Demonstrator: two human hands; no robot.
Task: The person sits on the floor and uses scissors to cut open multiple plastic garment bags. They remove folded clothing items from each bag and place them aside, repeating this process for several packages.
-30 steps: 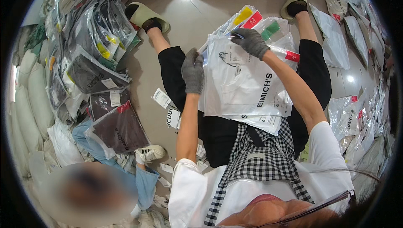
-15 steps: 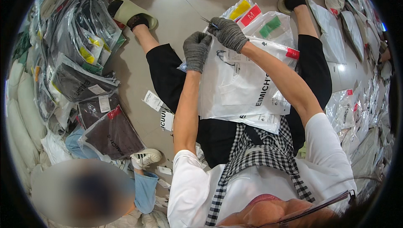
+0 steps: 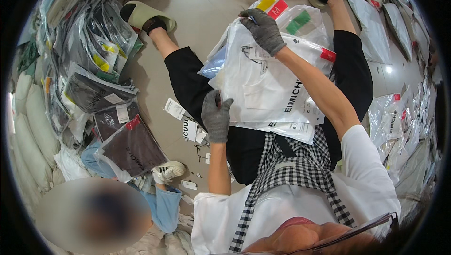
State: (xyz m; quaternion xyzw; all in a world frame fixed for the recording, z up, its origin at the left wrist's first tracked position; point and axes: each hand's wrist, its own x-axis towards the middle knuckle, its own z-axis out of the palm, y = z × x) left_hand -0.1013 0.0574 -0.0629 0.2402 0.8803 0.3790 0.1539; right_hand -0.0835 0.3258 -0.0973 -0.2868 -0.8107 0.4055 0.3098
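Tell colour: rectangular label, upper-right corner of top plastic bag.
Red rectangular label, shows best in head view.

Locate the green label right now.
In the head view, the green label shows on or through a clear plastic bag, upper right of centre, just right of the gloved right hand.

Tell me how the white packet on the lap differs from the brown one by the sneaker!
The white packet shows pale cloth; the brown packet, dark cloth. The white packet lies across the lap; the brown packet, near the sneaker. Both are see-through, with black print and a red patch.
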